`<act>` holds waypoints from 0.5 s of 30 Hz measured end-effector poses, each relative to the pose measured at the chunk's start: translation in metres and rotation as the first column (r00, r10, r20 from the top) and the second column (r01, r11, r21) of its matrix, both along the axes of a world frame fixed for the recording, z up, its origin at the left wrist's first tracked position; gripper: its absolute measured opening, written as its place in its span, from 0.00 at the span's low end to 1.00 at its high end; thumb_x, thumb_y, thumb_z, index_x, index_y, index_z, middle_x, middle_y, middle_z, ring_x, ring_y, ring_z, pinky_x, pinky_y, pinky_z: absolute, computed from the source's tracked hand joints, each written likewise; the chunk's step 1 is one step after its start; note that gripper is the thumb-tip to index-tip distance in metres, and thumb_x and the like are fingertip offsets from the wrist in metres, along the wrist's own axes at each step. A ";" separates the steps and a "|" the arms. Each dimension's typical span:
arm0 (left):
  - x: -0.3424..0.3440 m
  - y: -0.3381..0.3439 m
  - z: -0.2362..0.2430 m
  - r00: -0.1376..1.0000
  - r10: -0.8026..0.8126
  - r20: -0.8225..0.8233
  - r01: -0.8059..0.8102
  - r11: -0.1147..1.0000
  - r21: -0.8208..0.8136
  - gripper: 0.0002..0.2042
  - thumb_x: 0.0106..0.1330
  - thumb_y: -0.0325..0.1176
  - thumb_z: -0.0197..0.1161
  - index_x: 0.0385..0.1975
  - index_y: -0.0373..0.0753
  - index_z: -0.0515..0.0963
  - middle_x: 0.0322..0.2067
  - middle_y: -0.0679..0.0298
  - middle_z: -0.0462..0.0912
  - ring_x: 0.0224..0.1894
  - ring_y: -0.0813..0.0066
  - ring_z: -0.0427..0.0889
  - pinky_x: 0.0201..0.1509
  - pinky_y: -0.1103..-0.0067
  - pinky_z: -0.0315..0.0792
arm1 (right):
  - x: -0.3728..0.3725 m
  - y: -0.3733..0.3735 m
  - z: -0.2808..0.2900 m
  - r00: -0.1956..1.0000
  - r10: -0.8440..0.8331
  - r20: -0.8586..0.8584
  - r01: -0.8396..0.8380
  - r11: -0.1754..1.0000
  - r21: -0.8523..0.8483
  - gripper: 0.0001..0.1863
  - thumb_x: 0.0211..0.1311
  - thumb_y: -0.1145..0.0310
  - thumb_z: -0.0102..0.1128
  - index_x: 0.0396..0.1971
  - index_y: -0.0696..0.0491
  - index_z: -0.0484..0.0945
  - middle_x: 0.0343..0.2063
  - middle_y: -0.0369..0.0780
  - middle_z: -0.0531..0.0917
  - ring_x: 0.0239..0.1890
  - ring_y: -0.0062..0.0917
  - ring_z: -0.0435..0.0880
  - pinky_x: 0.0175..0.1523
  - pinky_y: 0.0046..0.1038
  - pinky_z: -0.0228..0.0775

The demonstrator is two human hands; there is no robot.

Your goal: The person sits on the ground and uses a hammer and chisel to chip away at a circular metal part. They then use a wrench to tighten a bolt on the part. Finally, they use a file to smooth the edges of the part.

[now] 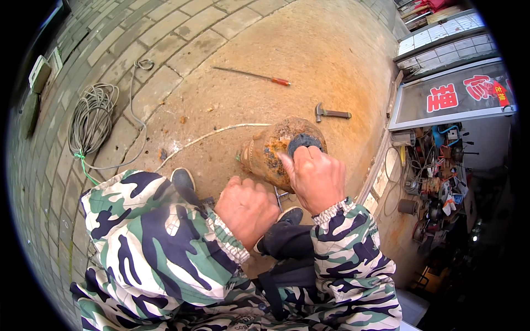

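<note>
A rusty, cylindrical metal housing [259,149], perhaps a pump, lies on the dusty ground. My right hand [314,182] is curled over its dark round end piece [303,142], fingers gripping it and thumb against the rust. My left hand [248,209] is closed just below and left of the housing; whatever it may hold is hidden under the fingers. A shiny metal piece [280,193] shows partly between the two hands. A pale cable [210,134] runs out leftward from behind the housing. Above it lie a claw hammer [334,113] and a long red-handled screwdriver [280,81].
A coiled grey cable [91,118] with green ties lies on the paving [154,33] at left. At right stand a lettered glass sign panel [458,110] and a doorway crowded with tools and parts [433,185]. My shoes [185,182] flank the housing.
</note>
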State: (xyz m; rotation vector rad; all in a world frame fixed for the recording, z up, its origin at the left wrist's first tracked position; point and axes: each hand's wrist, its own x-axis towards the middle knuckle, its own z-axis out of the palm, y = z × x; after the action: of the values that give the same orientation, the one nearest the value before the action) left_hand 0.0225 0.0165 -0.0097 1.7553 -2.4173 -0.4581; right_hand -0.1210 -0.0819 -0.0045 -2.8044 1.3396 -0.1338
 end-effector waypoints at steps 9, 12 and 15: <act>0.007 0.005 0.007 1.000 0.014 0.019 -0.015 1.000 0.027 0.03 0.53 0.31 0.61 0.25 0.41 0.78 0.25 0.63 0.81 0.34 0.68 0.82 0.41 0.72 0.73 | 0.006 -0.002 0.007 0.992 0.117 0.050 -0.119 0.992 0.042 0.09 0.63 0.68 0.62 0.27 0.55 0.74 0.23 0.44 0.77 0.28 0.41 0.82 0.32 0.39 0.75; 0.003 -0.003 0.001 0.999 -0.037 -0.027 0.038 0.999 0.031 0.04 0.52 0.30 0.62 0.26 0.40 0.78 0.27 0.62 0.81 0.35 0.65 0.82 0.42 0.71 0.73 | -0.001 -0.003 0.010 0.998 -0.057 -0.018 0.057 0.998 0.020 0.16 0.68 0.62 0.60 0.21 0.55 0.74 0.20 0.45 0.79 0.23 0.42 0.81 0.29 0.38 0.74; -0.001 -0.011 0.005 0.992 -0.109 -0.056 0.110 0.994 0.019 0.06 0.49 0.28 0.63 0.27 0.38 0.77 0.28 0.60 0.82 0.36 0.63 0.82 0.43 0.70 0.74 | -0.040 -0.025 0.030 0.942 -0.236 0.239 0.245 0.969 -0.007 0.22 0.72 0.57 0.57 0.19 0.56 0.76 0.18 0.45 0.81 0.19 0.39 0.79 0.26 0.35 0.72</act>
State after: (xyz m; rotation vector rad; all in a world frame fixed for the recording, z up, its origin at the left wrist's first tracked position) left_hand 0.0213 0.0054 -0.0051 1.6014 -2.4881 -0.5403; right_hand -0.1607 -0.1071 0.0257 -2.5375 1.6243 -0.4874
